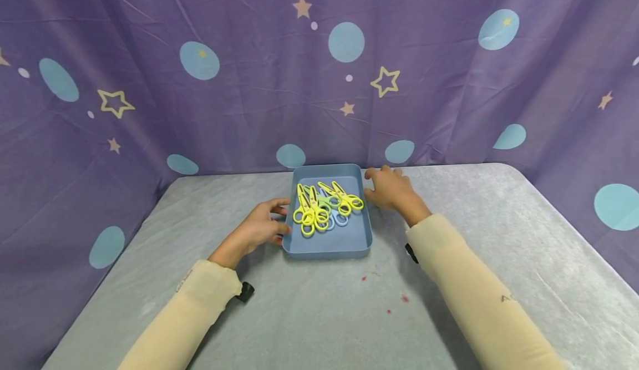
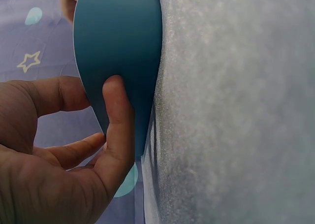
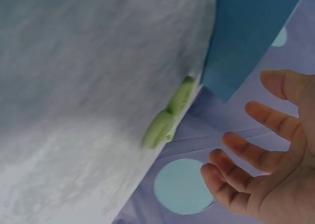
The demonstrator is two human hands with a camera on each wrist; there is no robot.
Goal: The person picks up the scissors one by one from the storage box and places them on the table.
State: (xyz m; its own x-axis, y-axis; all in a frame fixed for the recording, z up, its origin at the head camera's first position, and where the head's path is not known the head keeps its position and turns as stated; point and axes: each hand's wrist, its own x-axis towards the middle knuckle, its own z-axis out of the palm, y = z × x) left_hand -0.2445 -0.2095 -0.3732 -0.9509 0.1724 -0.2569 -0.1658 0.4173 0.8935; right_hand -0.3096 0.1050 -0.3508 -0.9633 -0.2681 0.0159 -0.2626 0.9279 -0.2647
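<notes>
A blue tray [image 1: 344, 244] on the table holds several children's scissors [image 1: 308, 212], most with yellow handles, others green and light blue. On its left side, my left hand [image 1: 261, 224] grips the tray wall, with a finger [image 2: 118, 101] flat against the outer face and another digit reaching over the rim. My right hand [image 1: 391, 188] is just beyond the right rim, fingers relaxed and spread, holding nothing. In the right wrist view, a light green thing with two rounded lobes [image 3: 160, 128] lies on the table beside the tray; the right hand hides it in the head view.
The table [image 1: 209, 209] has a grey cloth surface with small red marks [image 1: 404, 299] near the front. A purple curtain [image 1: 259, 81] with stars and blue shapes rises along the back and sides.
</notes>
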